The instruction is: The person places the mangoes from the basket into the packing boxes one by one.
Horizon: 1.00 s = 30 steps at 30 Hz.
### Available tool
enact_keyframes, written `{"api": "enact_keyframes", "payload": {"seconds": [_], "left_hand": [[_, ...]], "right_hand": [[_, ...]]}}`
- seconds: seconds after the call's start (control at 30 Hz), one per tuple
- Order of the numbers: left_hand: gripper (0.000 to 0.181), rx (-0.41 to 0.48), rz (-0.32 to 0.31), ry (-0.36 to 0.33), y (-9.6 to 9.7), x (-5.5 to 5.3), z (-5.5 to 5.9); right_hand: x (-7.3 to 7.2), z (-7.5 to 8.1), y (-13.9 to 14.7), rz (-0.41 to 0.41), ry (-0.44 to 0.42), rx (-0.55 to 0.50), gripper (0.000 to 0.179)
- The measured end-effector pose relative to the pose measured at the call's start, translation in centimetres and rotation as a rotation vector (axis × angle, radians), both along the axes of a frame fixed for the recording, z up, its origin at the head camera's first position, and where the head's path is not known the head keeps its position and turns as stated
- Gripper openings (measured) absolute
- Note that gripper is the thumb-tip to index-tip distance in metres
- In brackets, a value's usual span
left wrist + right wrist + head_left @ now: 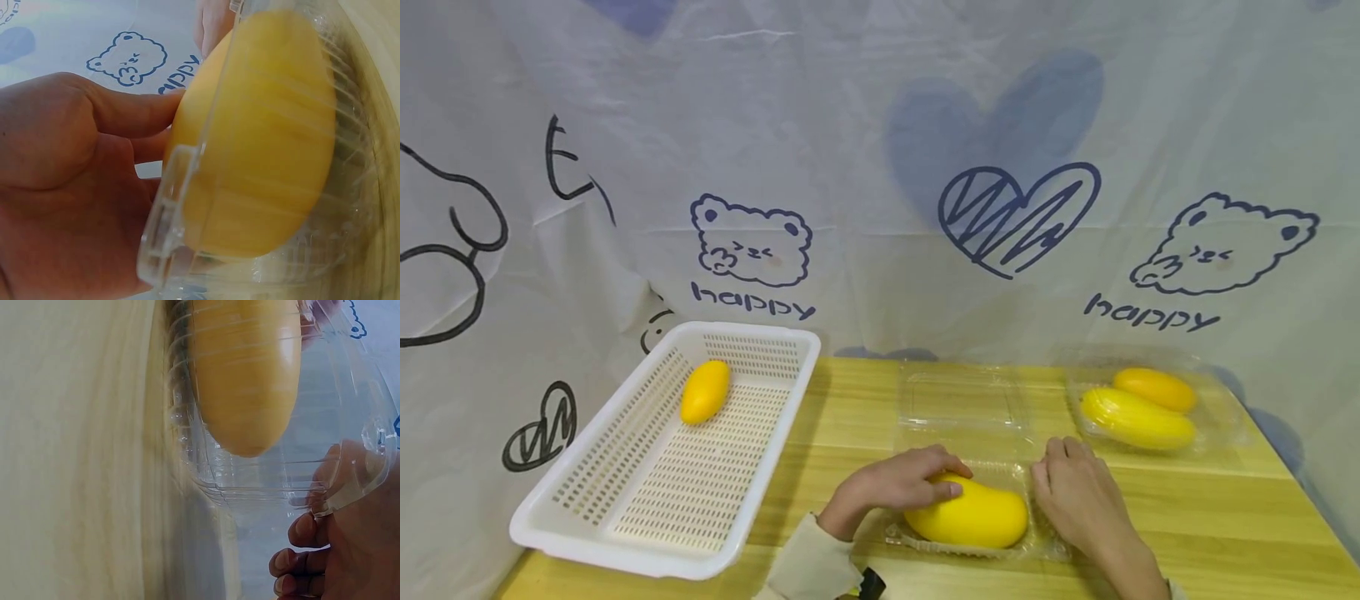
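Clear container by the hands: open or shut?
Open. Its lid lies flipped back, and the left hand touches the yellow fruit inside.

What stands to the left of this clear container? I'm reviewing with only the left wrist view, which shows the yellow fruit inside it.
Observer: A white basket, holding one orange-yellow fruit.
Operator: And to the right?
Observer: A second clear container, with a bright yellow fruit and a deeper yellow fruit inside.
Operator: Where is the right hand?
Observer: The right wrist view shows the right hand at the first container's corner, touching the plastic.
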<state>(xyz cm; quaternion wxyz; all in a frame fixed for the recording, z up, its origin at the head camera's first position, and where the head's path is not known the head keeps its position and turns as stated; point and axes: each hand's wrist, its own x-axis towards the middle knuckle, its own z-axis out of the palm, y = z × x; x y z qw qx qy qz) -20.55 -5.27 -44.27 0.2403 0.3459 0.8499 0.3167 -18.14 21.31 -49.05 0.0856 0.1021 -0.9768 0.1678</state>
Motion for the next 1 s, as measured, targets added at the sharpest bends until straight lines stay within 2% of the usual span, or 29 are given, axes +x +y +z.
{"api": "enact_keyframes", "payload": {"seconds": [0.17, 0.37, 0.47, 0.7, 0.87, 1.0], "left_hand": [[0.039, -0.035, -0.015, 0.028, 0.08, 0.12, -0.07], [0.041, -0.016, -0.014, -0.029, 0.16, 0.17, 0.07], [0.041, -0.012, -0.013, -0.031, 0.17, 0.18, 0.02], [0.042, -0.018, -0.024, -0.003, 0.25, 0.18, -0.44], [0.043, -0.011, -0.037, 0.001, 0.19, 0.25, -0.29], [0.044, -0.001, -0.039, 0.032, 0.06, 0.32, -0.1]], "right_hand": [[0.19, -0.04, -0.08, 0.005, 0.007, -0.003, 0.021], [0.28, -0.03, -0.14, 0.009, 0.004, -0.01, 0.022], [0.27, -0.02, -0.18, 0.01, 0.005, -0.009, 0.022], [0.29, -0.1, -0.11, 0.009, -0.001, -0.002, 0.022], [0.28, -0.05, -0.09, 0.01, 0.002, 0.003, 0.022], [0.23, 0.12, -0.19, 0.008, 0.004, 0.01, 0.023]]}}
